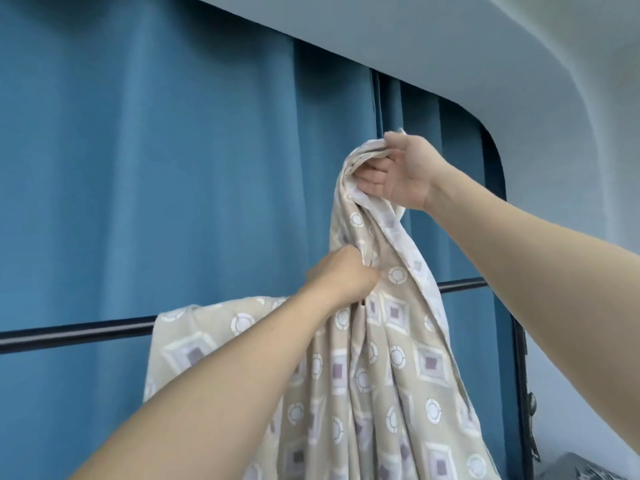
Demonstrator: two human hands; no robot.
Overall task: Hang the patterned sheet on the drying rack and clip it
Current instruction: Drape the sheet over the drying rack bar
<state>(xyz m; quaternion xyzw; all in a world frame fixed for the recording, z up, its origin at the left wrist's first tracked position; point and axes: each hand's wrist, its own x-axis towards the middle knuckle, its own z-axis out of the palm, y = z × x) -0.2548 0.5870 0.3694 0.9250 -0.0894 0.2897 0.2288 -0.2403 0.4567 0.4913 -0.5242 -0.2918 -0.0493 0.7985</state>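
Observation:
The patterned sheet (391,368) is beige with white circles and purple squares. It hangs in folds in front of the black top bar of the drying rack (76,332), and part of it lies draped over the bar at centre. My right hand (398,171) holds a bunched end of the sheet lifted high above the bar. My left hand (343,275) pinches the sheet lower down, just above bar level. No clip shows anywhere.
Blue curtains (173,185) hang close behind the rack. The rack's black upright post (519,368) stands at the right, with a grey wall beyond it. The white ceiling slopes overhead at top right.

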